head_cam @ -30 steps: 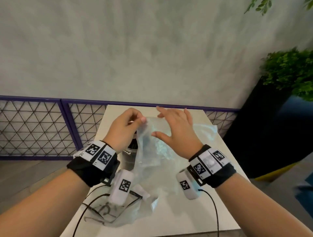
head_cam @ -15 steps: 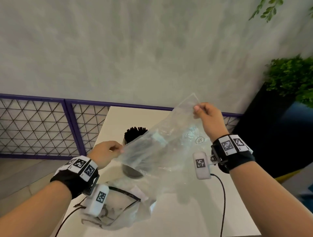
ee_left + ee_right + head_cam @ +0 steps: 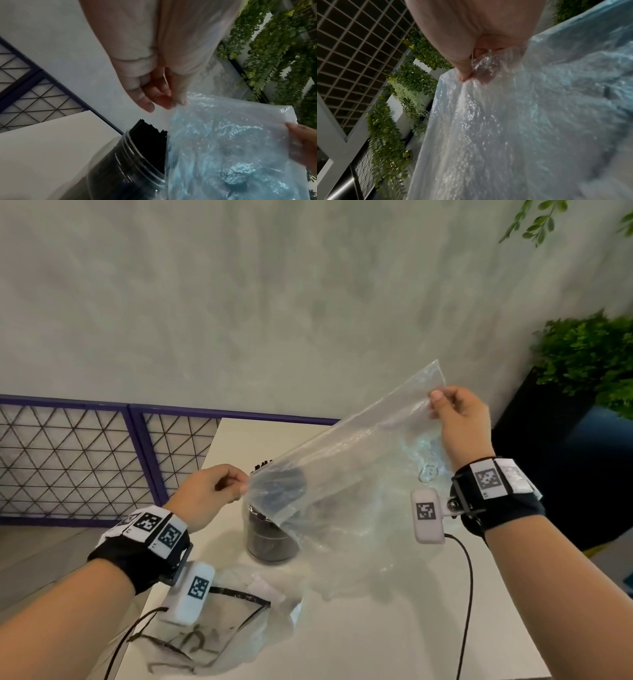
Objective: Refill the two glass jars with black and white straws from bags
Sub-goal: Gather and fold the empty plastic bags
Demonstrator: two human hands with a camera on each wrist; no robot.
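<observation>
A clear, empty-looking plastic bag (image 3: pixel 356 460) is stretched slantwise between my hands above the white table (image 3: pixel 394 628). My left hand (image 3: pixel 219 491) pinches its lower left corner and my right hand (image 3: pixel 455 416) pinches its raised upper right corner. Behind and below the bag stands a glass jar (image 3: pixel 270 539) filled with black straws (image 3: pixel 149 129), partly veiled by the plastic. The left wrist view has the bag (image 3: pixel 231 148) beside the jar (image 3: pixel 130 162) mouth. In the right wrist view the fingers (image 3: pixel 464 73) nip the bag (image 3: pixel 505 128) edge. No second jar or white straws show.
Another crumpled clear bag (image 3: pixel 219 618) with black printed lines lies on the table's near left corner. A purple-framed mesh fence (image 3: pixel 85 460) runs at the left, a grey wall behind. A dark planter with green foliage (image 3: pixel 585 361) stands at the right.
My hands have pulled apart from the bag's middle: the left went down and left, the right rose to the right, stretching the bag flat and uncovering the jar of black straws.
</observation>
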